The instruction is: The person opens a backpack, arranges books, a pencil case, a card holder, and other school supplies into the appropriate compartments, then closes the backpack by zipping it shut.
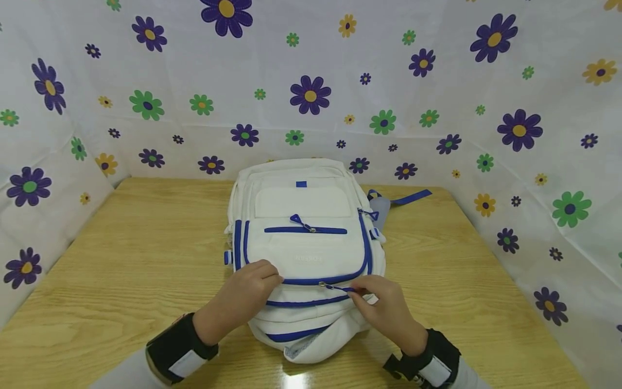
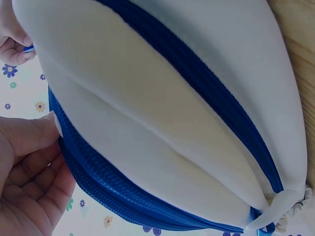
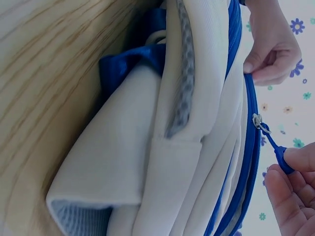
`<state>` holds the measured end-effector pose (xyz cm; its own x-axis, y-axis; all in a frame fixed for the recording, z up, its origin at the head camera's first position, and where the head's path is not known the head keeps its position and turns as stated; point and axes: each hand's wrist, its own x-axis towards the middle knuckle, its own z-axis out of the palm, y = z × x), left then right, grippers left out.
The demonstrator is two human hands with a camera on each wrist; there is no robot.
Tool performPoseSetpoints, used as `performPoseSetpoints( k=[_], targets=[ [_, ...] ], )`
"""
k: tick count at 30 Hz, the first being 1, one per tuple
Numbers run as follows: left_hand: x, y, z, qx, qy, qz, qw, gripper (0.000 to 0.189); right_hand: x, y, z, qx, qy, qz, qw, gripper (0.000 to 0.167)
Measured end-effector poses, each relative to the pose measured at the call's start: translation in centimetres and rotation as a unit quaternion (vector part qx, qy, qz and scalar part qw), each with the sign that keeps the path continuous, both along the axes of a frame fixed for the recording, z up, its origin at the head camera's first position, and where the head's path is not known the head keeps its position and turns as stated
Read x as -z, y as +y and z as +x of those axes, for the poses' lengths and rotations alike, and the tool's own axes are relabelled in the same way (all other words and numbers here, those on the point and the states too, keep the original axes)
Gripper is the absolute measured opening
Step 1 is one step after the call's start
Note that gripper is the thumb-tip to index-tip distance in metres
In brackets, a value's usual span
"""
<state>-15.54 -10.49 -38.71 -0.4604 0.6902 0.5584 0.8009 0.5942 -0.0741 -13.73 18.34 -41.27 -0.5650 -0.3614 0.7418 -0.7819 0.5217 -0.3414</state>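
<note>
A white backpack [image 1: 303,202] with blue zippers lies on its back on the wooden table, its top toward the far wall. My left hand [image 1: 245,292] pinches the backpack's edge beside the blue front-pocket zipper [image 2: 93,164], thumb on one side and fingers on the other. Between thumb and fingers, my right hand [image 1: 386,308] holds the blue zipper pull [image 3: 283,158]. Its cord stretches from the metal slider [image 3: 257,121] toward that hand. In the right wrist view the zipper tape runs from the left hand's pinch past the slider.
The wooden table [image 1: 160,232] extends on both sides of the backpack. A grey strap with a blue webbing end [image 1: 412,198] sticks out at its right. A second zipper pull [image 1: 302,222] lies on the upper pocket. White cloth with flowers [image 1: 272,65] hangs around the table.
</note>
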Motion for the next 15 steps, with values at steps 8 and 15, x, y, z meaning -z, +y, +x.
performPoseSetpoints(
  k=[8, 15],
  targets=[
    [0.0, 0.01, -0.01, -0.002, -0.001, -0.002, 1.0, 0.016, -0.13, 0.53, 0.15, 0.022, -0.012, 0.01, 0.9996, 0.031],
    [-0.05, 0.03, 0.01, -0.004, -0.007, -0.001, 1.0, 0.017, -0.11, 1.01, 0.13, 0.04, -0.005, 0.002, 0.9992, 0.029]
  ],
)
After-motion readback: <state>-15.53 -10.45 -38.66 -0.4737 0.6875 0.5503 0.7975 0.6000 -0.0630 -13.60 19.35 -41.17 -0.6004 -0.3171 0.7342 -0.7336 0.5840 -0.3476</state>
